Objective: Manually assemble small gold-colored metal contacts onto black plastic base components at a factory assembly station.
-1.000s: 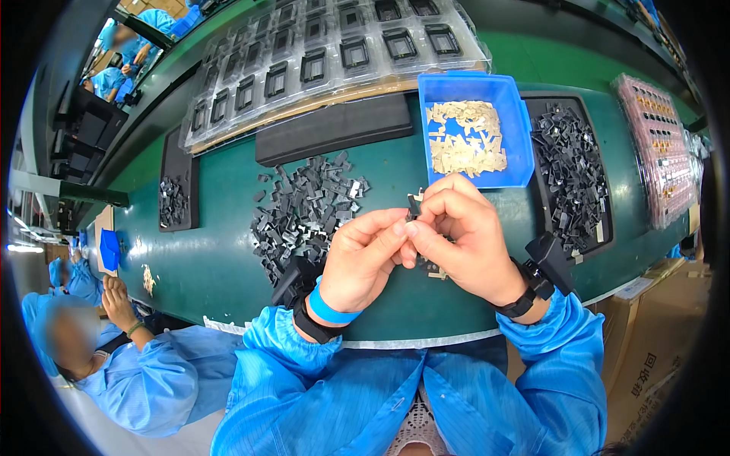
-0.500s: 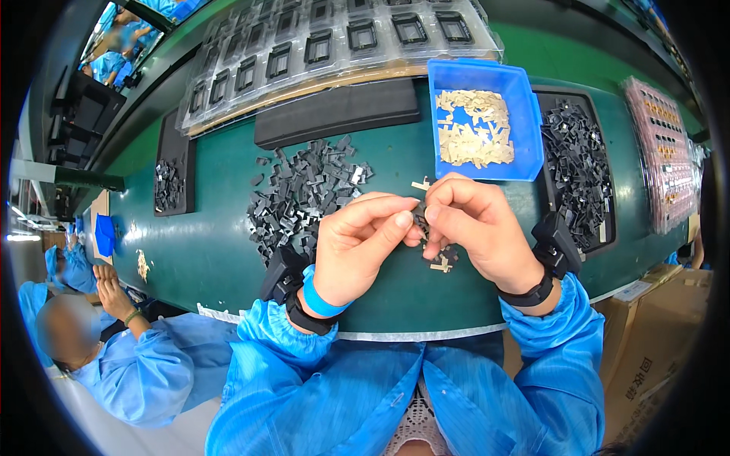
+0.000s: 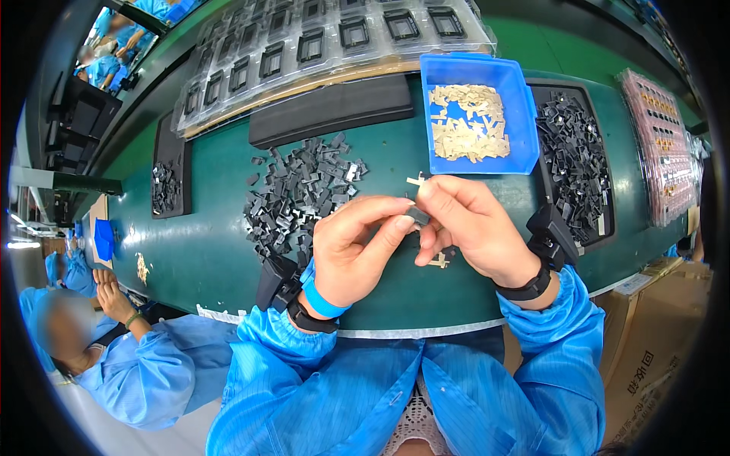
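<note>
A small dark grey block point(image 3: 417, 216) shows at the fingertips between my two hands. My left hand point(image 3: 356, 239) pinches it between thumb and forefinger. Close against it is my right hand point(image 3: 475, 224), its fingers curled and its thumb pressed to the forefinger; whatever lies in that pinch is hidden. Just beyond the right fingertips is a small beige strip point(image 3: 415, 181). Another beige piece point(image 3: 439, 261) lies on the table under the right hand, partly covered. Left of my hands spreads a loose pile of dark grey blocks point(image 3: 300, 194).
A blue bin point(image 3: 525, 144) with beige strips stands behind my right hand. Right of it is a black tray point(image 3: 599, 114) of dark parts. Clear trays point(image 3: 334, 64) with black frames and a black foam block point(image 3: 331, 114) are behind. A co-worker point(image 3: 144, 365) sits at left.
The dark grey block now shows more plainly between my fingertips. My right fingers have shifted slightly up and left. The whole view has moved a little.
</note>
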`<state>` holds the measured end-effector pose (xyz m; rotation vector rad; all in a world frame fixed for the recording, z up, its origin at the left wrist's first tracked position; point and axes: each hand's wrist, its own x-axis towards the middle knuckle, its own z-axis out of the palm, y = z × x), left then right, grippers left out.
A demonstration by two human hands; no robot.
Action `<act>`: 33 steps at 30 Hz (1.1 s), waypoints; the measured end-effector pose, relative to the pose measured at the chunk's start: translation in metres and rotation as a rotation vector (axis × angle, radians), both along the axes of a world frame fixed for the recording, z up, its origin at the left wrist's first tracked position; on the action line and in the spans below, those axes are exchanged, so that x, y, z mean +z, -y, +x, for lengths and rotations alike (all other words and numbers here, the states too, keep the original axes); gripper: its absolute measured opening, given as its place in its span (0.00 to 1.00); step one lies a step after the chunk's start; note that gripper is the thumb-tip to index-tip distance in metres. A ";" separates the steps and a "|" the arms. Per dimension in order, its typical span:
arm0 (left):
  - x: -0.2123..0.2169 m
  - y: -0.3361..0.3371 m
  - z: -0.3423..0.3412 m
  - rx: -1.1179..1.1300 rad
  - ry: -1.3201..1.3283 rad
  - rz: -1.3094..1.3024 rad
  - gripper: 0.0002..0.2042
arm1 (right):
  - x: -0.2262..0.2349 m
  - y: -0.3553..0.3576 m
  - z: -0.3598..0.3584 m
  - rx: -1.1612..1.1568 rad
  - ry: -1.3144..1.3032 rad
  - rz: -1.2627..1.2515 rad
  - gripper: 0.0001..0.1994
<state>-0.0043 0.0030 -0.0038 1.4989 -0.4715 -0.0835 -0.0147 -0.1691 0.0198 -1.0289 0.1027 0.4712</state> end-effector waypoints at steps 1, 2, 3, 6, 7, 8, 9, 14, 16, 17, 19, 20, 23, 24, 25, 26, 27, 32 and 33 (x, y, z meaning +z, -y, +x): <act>0.001 0.002 0.000 -0.002 0.004 0.000 0.09 | 0.001 0.000 0.000 -0.005 -0.064 0.014 0.10; 0.002 0.004 -0.001 -0.010 -0.008 -0.084 0.10 | 0.003 0.001 0.000 -0.007 -0.061 0.014 0.10; 0.003 0.006 -0.001 -0.020 -0.023 -0.168 0.11 | 0.008 0.002 0.000 0.020 -0.020 -0.044 0.10; 0.004 0.004 0.000 -0.032 -0.055 -0.118 0.13 | 0.004 0.004 -0.002 0.044 0.085 -0.145 0.10; 0.004 0.005 0.001 -0.038 -0.059 -0.123 0.13 | 0.002 0.004 -0.004 0.047 0.149 -0.188 0.09; 0.004 0.007 0.002 -0.035 -0.091 -0.117 0.14 | 0.003 0.009 -0.005 -0.007 0.168 -0.240 0.08; 0.004 0.007 0.002 -0.023 -0.127 -0.109 0.15 | 0.005 0.014 -0.007 -0.052 0.185 -0.289 0.08; 0.006 0.005 0.006 0.041 -0.138 -0.044 0.15 | 0.020 0.071 -0.014 -0.526 0.263 -1.011 0.07; 0.008 0.006 0.006 0.045 -0.170 -0.062 0.15 | 0.015 0.099 -0.020 -0.596 0.243 -1.347 0.07; 0.008 0.005 0.006 0.048 -0.194 -0.069 0.15 | 0.013 0.108 -0.023 -0.609 0.259 -1.525 0.08; 0.006 0.005 0.007 0.051 -0.208 -0.083 0.14 | 0.014 0.110 -0.025 -0.673 0.244 -1.580 0.08; 0.005 0.006 0.007 0.046 -0.202 -0.086 0.14 | 0.014 0.111 -0.027 -0.747 0.229 -1.624 0.08; 0.004 0.003 0.008 0.023 -0.213 -0.077 0.14 | 0.017 0.087 -0.031 -0.628 0.330 -1.339 0.09; 0.003 0.003 0.008 0.021 -0.219 -0.087 0.14 | 0.014 0.071 -0.033 -0.506 0.436 -1.315 0.08; 0.003 0.002 0.008 0.024 -0.222 -0.095 0.14 | 0.009 0.052 -0.034 -0.380 0.544 -1.281 0.08; 0.003 0.001 0.008 0.031 -0.223 -0.093 0.14 | 0.008 0.036 -0.033 -0.179 0.579 -1.324 0.07; 0.002 0.003 0.008 0.025 -0.238 -0.099 0.14 | 0.007 0.023 -0.034 0.018 0.603 -1.368 0.06; 0.003 0.005 0.008 0.022 -0.275 -0.127 0.14 | -0.013 -0.004 -0.034 0.070 0.588 -1.344 0.04; 0.002 0.005 0.008 0.021 -0.275 -0.135 0.14 | -0.015 -0.005 -0.033 0.064 0.592 -1.372 0.04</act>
